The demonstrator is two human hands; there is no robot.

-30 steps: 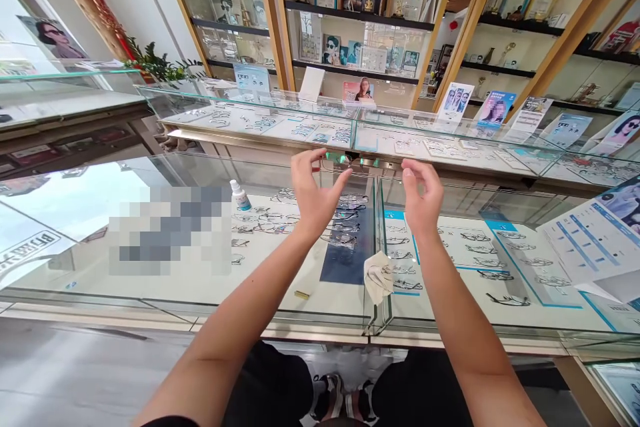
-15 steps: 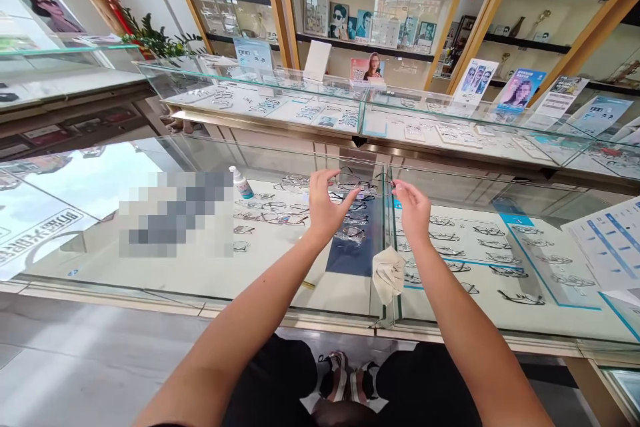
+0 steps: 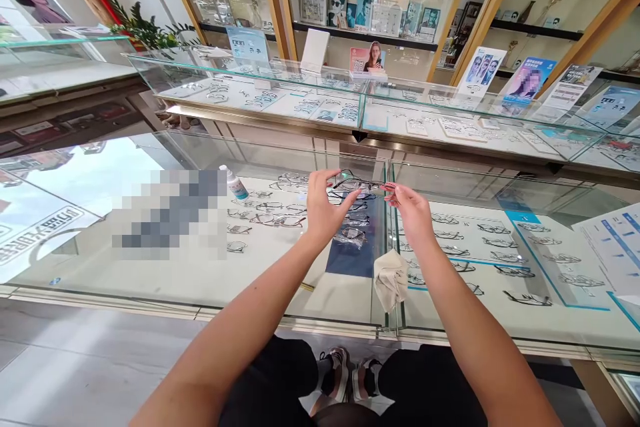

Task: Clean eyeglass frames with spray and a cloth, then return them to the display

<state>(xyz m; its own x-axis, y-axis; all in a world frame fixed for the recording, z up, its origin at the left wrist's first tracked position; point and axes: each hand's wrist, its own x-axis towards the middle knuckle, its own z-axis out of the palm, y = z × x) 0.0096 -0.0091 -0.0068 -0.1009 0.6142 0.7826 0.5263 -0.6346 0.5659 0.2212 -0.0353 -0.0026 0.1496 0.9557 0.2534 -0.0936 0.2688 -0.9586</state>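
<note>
The glasses are held in the air between the two hands, over the far half of the glass counter, close to the seam where its two sections meet and short of the far edge. The left hand has its grip curved like a C, thumb below and fingers above, apparently bearing on one end of the frame by its rim; the right hand has a tight pinch, thumb and fingers pressed together on the other end, though which part lies under them is too small to tell. Handling them well at this point calls for light, even pressure from both sides, since thin frames like these probably twist easily if one hand turns without the other. Fingertips are best placed on the rims and side arms, clear of the lenses, which would smudge. The wrists should move as a pair, level with each other, and at a height that clears the glass, so that nothing knocks on the counter. A crumpled cloth lies at the seam by the near edge, under the right forearm, so that elbow wants lifting a little to avoid dragging it; the small spray bottle stands well to the left, towards the far edge, out of the elbows' way.
</note>
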